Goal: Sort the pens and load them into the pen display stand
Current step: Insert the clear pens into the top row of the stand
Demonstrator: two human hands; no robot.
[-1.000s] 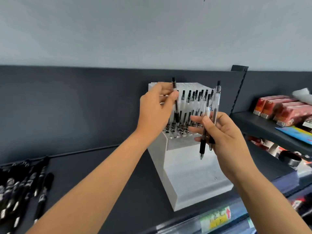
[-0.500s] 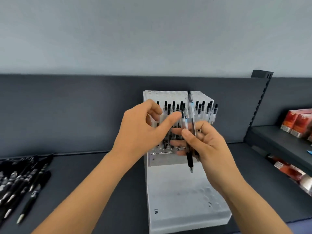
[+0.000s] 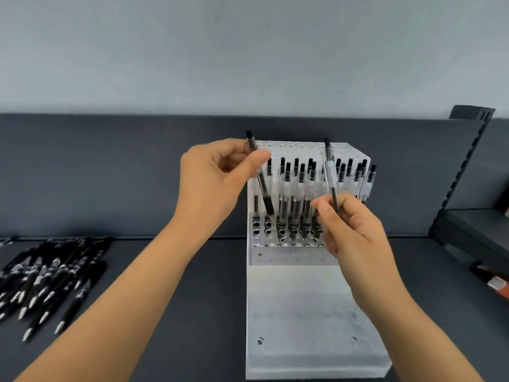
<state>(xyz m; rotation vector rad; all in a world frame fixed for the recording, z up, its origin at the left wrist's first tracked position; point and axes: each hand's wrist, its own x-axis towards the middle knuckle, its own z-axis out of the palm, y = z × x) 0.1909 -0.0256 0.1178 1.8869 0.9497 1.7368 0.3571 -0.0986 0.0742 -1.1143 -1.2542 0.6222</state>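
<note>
Fingers [image 3: 252, 162] of our left hand [image 3: 214, 186] curl in and pinch a clear-barrelled pen with a black grip [image 3: 261, 181]. It is tilted, its grip end low over the left end of the pen display stand [image 3: 303, 312], just above the holes there. We cannot tell whether the tip has entered one.

Our right hand [image 3: 358, 230] pinches a second clear pen [image 3: 331, 175] between thumb and curled fingers, nearly upright, in front of the stand's right half. Behind the stand's front holes, upright clear pens with black caps [image 3: 296, 183] fill the rows.

Well to the left of the stand, a loose heap of black pens [image 3: 52, 277] lies on the same dark shelf [image 3: 192, 299], silver tips toward us. White print shows on their barrels, too blurred for us to read. To the right of the stand, at the edge of view, sits a red packet [image 3: 495, 285] whose label we cannot read either.
</note>
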